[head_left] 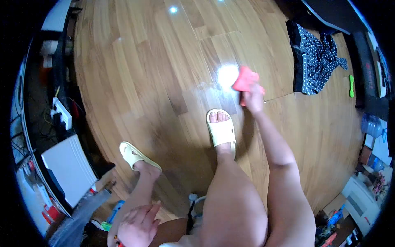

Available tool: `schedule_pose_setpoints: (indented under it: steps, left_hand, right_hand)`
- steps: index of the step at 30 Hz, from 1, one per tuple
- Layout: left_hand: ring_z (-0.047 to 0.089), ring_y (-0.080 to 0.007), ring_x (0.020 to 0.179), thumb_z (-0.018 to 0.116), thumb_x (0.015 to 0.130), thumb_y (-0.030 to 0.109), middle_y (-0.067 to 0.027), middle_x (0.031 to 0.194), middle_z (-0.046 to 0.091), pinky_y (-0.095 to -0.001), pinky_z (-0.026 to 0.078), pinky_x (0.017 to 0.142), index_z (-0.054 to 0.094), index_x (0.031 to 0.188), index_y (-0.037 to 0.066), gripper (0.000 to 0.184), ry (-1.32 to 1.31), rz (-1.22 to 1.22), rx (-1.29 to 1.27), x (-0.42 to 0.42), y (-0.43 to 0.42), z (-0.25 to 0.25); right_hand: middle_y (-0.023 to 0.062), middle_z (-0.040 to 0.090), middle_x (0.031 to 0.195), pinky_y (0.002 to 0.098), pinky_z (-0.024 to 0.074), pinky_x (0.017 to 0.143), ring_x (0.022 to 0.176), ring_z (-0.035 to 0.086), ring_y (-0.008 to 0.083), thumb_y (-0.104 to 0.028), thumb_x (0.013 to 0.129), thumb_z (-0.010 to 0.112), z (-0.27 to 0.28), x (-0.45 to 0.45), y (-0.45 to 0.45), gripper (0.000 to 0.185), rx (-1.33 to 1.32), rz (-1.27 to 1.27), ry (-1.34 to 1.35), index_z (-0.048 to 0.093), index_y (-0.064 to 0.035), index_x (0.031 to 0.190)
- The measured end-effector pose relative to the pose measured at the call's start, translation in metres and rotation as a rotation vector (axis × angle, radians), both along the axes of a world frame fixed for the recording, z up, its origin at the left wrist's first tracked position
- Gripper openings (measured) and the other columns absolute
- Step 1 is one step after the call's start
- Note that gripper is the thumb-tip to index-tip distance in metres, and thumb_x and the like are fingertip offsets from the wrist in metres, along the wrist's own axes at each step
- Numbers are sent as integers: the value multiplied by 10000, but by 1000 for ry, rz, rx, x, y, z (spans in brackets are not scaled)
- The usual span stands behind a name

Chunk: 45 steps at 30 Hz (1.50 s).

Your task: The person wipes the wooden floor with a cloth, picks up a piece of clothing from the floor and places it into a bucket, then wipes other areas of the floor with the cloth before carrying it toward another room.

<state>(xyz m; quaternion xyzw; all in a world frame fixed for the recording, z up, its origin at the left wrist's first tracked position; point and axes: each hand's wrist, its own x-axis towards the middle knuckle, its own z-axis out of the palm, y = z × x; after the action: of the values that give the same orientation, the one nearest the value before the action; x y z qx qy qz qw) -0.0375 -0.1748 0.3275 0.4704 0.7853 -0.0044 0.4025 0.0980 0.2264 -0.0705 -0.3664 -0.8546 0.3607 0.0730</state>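
My right hand (254, 99) reaches forward, closed on a pink-red cloth (247, 78) held just above or against the wood floor (144, 74); I cannot tell whether it touches. A bright glare spot lies on the boards beside the cloth. Near my left knee rests my left hand (140, 224), its fingers loosely apart with nothing in them. A beaded band is at that wrist. Pale yellow slippers are on both feet, the right slipper (222, 133) close behind the cloth and the left slipper (133, 154) farther off to the left.
A black-and-white polka-dot garment (314, 61) lies on the floor at the right, with a bright green object (351, 85) beside it. Shelving and a white panel (69, 168) line the left. A white box-like appliance (362, 203) and water bottles (371, 125) stand along the right.
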Motion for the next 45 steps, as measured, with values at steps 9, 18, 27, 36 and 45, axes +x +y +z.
schedule_pose_setpoints:
  steps: [9,18,27,36,45]
  left_hand:
    - [592,-340,893,632,771,163,-165,993,613,-429,474,812,538,1225,40,479,118,111,-157,20,-23,-9]
    - [606,-321,901,650,756,164,-146,985,631,-401,483,804,532,1249,32,524,64,138,-54,17,-10,-8]
    - [592,-298,908,592,831,193,-142,1068,603,-391,477,783,453,1337,73,538,36,-11,-80,-10,23,10]
    - [605,-268,945,550,847,154,-154,1064,627,-359,466,842,510,1259,24,435,-204,449,50,-44,17,37]
    - [609,-210,1022,486,911,94,-136,1087,643,-324,454,901,533,1236,-9,345,-446,1044,516,-109,-78,-24]
  right_hand:
    - [173,139,1536,482,66,1137,1418,84,355,-603,922,268,-52,40,3,775,245,-598,-314,189,-63,1473]
    - [172,139,1530,518,68,1135,1421,59,352,-630,873,345,-6,-180,-149,800,-43,606,-404,206,-122,1475]
    - [91,251,1496,544,202,1098,1392,187,314,-476,910,420,8,-123,-195,589,160,1516,-71,337,-213,1430]
    - [121,97,1552,516,99,1141,1430,61,331,-491,927,349,-23,-128,-14,605,643,667,-437,288,-199,1453]
    - [244,-69,1524,637,120,1079,1393,-71,459,-711,796,443,42,-131,-80,955,260,1217,-847,82,-173,1497]
